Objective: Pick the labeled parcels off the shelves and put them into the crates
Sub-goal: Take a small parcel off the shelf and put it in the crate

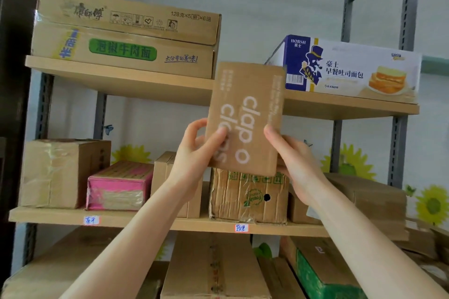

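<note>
— What had the hands got?
— The left hand (198, 153) and right hand (292, 160) each gripped a lower side edge of one parcel (245, 109). Thumbs lay in front and fingers curled behind, holding it upright between them.
— And behind?
— A taped box (247, 198) stood just below them on the shelf (145, 219). A pink box (119, 184) sat left of the left hand, and a bread box (352, 68) above the right.
</note>
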